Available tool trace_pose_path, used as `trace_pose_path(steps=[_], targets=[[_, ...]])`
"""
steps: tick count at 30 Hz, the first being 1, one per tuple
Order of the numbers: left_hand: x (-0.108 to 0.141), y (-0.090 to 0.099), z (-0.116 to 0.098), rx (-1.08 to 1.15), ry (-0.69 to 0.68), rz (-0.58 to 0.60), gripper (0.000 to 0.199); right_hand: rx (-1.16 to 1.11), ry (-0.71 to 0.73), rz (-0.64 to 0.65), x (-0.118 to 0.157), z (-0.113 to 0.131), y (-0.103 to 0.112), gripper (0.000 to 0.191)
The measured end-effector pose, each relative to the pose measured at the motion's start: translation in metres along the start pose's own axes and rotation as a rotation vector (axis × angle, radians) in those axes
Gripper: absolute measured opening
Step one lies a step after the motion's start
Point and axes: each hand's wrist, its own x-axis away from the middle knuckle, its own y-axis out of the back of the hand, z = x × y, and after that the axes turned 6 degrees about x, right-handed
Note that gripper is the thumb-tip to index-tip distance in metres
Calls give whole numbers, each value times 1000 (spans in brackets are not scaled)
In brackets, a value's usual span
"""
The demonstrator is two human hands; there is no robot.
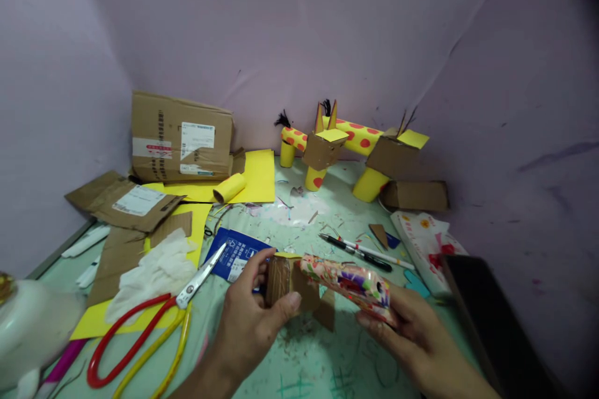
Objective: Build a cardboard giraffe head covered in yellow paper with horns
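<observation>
My left hand is closed around a small folded cardboard piece, its thumb on the near face. A strip of yellow paper shows along the top of that piece. In my right hand is a floral-patterned stapler. The stapler's front end meets the cardboard's upper right edge; whether the cardboard sits between its jaws I cannot tell. Just below lies a brown cardboard scrap. Large scissors with red and yellow handles rest left of my left hand, blades apart from it.
At the back stand two spotted yellow cardboard animals. A carton, yellow sheets and crumpled white gloves lie left. Pens, a tissue pack and a dark slab are right.
</observation>
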Motion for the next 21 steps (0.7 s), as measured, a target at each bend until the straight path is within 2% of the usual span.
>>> trace_pose_path(steps=[7,12,16,21], targets=[[3,2,3,-126,-62,92,64,76,47,11,2,0,3,41],[4,2,3,-138,-64,109,62,61,33,6,2,-2,2,41],[4,3,3,-156,-76,113,62,108,67,-38,2,2,1,39],[4,2,3,-168,-90,108,61,158,41,-89,1,7,2,35]])
